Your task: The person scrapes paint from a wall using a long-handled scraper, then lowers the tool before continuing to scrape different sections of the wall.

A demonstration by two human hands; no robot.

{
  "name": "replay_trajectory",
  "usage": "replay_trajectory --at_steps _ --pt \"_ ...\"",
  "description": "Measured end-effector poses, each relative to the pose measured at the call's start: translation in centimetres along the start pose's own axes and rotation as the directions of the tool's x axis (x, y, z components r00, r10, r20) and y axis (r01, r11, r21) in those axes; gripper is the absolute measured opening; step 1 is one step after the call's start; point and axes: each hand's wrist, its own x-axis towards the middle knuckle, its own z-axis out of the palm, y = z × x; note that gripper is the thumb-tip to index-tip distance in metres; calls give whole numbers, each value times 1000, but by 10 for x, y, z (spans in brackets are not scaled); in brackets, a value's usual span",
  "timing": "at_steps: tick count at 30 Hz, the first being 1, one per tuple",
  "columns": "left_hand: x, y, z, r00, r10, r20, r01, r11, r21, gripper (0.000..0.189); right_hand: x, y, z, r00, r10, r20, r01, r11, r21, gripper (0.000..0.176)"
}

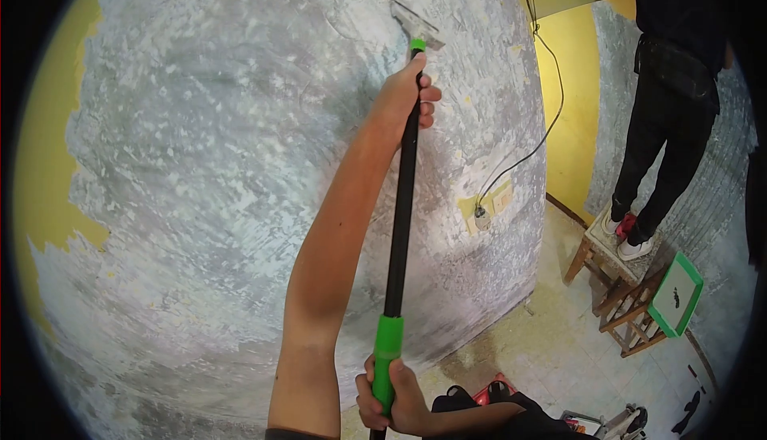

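A long-handled scraper [402,224] with a black pole and green grip runs up the middle of the view. My left hand [407,98] is closed round the pole just below the head, thumb pointing up along it. Lower down, my right hand [399,400] wraps round the green grip. The scraper's wide metal blade [416,23] lies close against the patchy grey-white wall [216,144], near the top. Yellow paint [48,160] with a ragged edge covers the wall's far left.
An electrical socket [480,218] with a plugged-in black cable [551,120] is on the wall at right. Another person [671,112] stands on a wooden stool [595,244]. A green-rimmed tray [693,312] leans beside a second wooden stool [617,332]. Assorted items [619,422] lie on the floor.
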Motion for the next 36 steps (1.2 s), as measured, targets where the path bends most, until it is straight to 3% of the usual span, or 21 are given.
replay_trajectory --at_steps 7,13,20,26,36 --pt "5 -1 -2 1000 -2 12 3 1000 -18 40 9 6 -5 998 -35 -53 33 999 -39 53" --pt "0 -10 -7 997 -50 63 51 998 -22 42 8 21 -1 999 -39 -29 42 995 88 50" --pt "9 2 0 1000 0 19 0 1000 -23 41 11 2 -4 996 -80 -38 77 995 -69 50" --pt "5 -14 -8 995 -41 86 45 998 -48 41 6 14 -2 998 -48 -46 46 998 -36 54" --pt "7 -10 0 998 4 69 2 996 -84 39 9 2 -10 998 -52 -20 50 994 -100 54"
